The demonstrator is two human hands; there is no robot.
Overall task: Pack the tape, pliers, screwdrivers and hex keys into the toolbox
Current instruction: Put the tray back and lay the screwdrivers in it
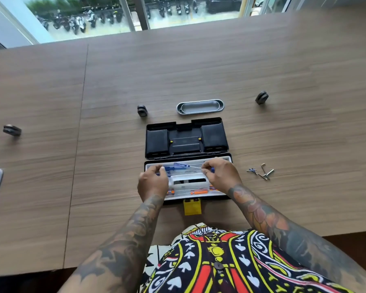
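A: Step in hand: screwdrivers. Both hands over the toolbox tray; left hand and right hand each pinch a blue screwdriver end.

B: Orange ones already in. Hex keys remain on the desk, right; collect next.

- Table: brown wood-grain surface, with a dark seam line.
- Toolbox: black shell and lid; yellow latch at the front; two small yellow tabs inside the lid.
- Tray: white.
- Screwdrivers, far row: blue handles, silver shafts.
- Screwdrivers, near row: orange handles, silver shafts.
- Hex keys: silver-grey metal.
- Oval insert: grey metal.
- Shirt: playing-card pattern in black, yellow, red and white, with white spade marks.
- Forearms: tattooed in dark grey, with orange-red on the right.
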